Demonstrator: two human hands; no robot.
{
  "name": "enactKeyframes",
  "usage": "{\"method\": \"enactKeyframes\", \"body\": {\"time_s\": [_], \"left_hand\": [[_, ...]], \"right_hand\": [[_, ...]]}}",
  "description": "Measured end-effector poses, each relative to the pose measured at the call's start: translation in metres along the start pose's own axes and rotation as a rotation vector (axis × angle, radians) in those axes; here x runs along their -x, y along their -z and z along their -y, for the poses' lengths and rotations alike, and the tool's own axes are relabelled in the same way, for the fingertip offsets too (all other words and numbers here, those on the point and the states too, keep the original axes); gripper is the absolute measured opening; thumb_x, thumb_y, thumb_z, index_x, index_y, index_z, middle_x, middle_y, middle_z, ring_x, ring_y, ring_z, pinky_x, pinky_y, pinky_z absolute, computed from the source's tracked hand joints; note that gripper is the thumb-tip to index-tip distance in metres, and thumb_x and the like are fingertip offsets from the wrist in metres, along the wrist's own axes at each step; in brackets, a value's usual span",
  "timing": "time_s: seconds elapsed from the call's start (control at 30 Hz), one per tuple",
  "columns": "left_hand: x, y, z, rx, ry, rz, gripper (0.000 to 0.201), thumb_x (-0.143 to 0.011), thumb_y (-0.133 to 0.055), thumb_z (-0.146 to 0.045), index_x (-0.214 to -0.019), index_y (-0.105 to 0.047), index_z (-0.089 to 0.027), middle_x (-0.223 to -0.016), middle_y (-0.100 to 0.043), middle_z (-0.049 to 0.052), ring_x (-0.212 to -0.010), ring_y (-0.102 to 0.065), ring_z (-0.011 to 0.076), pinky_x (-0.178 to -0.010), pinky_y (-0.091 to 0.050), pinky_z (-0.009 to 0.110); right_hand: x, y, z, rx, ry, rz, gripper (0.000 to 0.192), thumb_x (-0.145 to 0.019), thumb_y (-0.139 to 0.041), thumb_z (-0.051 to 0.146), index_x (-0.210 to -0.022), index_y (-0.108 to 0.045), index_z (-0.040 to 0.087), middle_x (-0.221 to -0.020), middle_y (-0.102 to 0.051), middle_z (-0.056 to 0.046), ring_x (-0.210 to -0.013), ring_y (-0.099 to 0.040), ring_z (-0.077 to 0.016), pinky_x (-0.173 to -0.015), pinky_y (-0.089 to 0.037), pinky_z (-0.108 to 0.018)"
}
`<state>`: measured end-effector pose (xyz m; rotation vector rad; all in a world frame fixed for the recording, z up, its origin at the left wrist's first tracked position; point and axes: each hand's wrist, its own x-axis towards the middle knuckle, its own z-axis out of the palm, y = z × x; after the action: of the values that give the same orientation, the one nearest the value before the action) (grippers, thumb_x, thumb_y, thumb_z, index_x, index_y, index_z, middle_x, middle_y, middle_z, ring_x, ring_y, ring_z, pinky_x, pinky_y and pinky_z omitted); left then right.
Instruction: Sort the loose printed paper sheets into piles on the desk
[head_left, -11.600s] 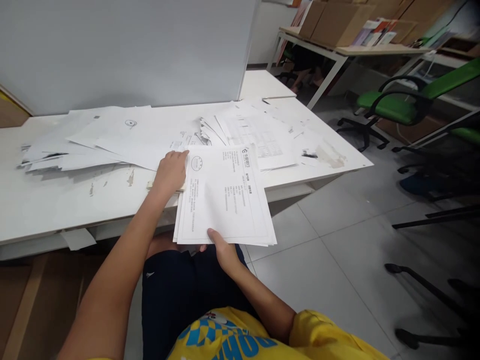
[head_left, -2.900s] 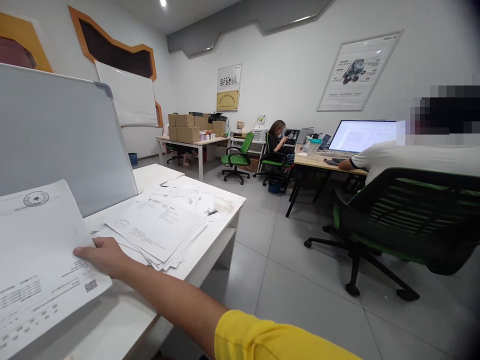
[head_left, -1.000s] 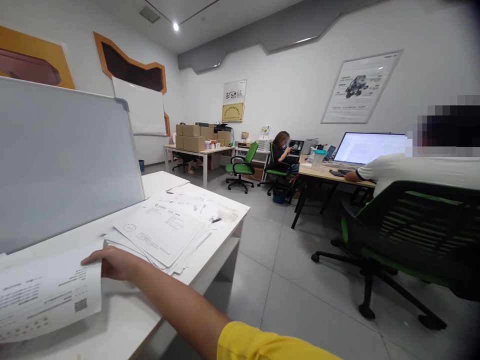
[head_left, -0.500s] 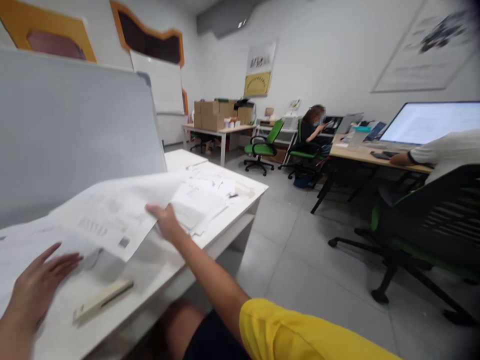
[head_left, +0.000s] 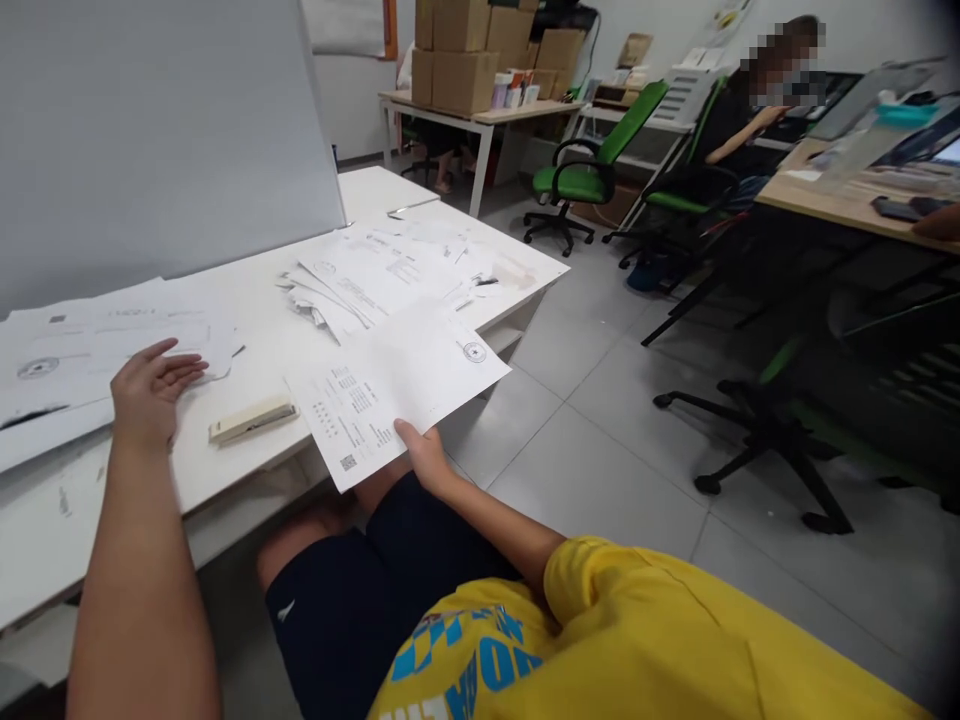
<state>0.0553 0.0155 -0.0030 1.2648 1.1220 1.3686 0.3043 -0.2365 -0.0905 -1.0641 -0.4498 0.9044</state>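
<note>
My right hand (head_left: 420, 452) grips the near edge of a printed sheet (head_left: 397, 385) with a round stamp and a QR code, held over the white desk's (head_left: 247, 470) front edge and my lap. My left hand (head_left: 150, 385) rests open, fingers apart, on the desk beside the spread of papers at the left (head_left: 82, 345). A cream stapler (head_left: 253, 419) lies on the desk between my hands. A fanned pile of printed sheets (head_left: 375, 280) lies further back on the right part of the desk.
A grey whiteboard panel (head_left: 165, 130) stands along the desk's far side. Green office chairs (head_left: 592, 170) and a dark chair (head_left: 862, 400) stand on the tiled floor to the right. Cardboard boxes (head_left: 457, 55) sit on a far table. A person (head_left: 750, 110) sits at a wooden desk (head_left: 847, 200).
The view has dropped from the room to the desk. My right hand has carried the sheet from over the desk toward my lap. My left hand has settled flat on the desk.
</note>
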Motion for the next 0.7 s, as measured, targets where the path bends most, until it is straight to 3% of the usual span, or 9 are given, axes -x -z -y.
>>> {"method": "enactKeyframes", "body": {"time_s": [0.2, 0.43, 0.7], "left_hand": [[-0.002, -0.001, 0.009, -0.099, -0.051, 0.046, 0.050, -0.069, -0.063, -0.028, -0.113, -0.062, -0.005, -0.073, -0.069, 0.003, -0.074, -0.069, 0.0162, -0.087, -0.056, 0.039], [0.000, -0.002, 0.007, -0.109, -0.051, 0.033, 0.054, -0.071, -0.057, -0.027, -0.119, -0.058, -0.004, -0.075, -0.067, 0.000, -0.073, -0.067, 0.0103, -0.087, -0.054, 0.034], [-0.003, -0.003, 0.012, -0.117, -0.067, 0.046, 0.053, -0.070, -0.058, -0.028, -0.117, -0.060, -0.003, -0.074, -0.068, -0.001, -0.072, -0.067, 0.0107, -0.082, -0.055, 0.033]], "right_hand": [[0.023, 0.002, 0.001, -0.024, -0.031, -0.032, 0.049, -0.075, -0.072, 0.038, -0.118, -0.068, 0.015, -0.118, -0.074, -0.010, -0.120, -0.065, -0.0268, -0.112, -0.045, -0.045], [0.025, -0.005, -0.013, -0.098, -0.010, -0.133, 0.055, -0.075, -0.070, 0.036, -0.125, -0.062, 0.014, -0.124, -0.071, -0.011, -0.124, -0.062, -0.0256, -0.116, -0.041, -0.045], [0.033, -0.009, -0.013, -0.058, 0.026, -0.058, 0.049, -0.081, -0.065, 0.037, -0.124, -0.063, 0.015, -0.123, -0.071, -0.010, -0.126, -0.061, -0.0242, -0.115, -0.043, -0.043]]}}
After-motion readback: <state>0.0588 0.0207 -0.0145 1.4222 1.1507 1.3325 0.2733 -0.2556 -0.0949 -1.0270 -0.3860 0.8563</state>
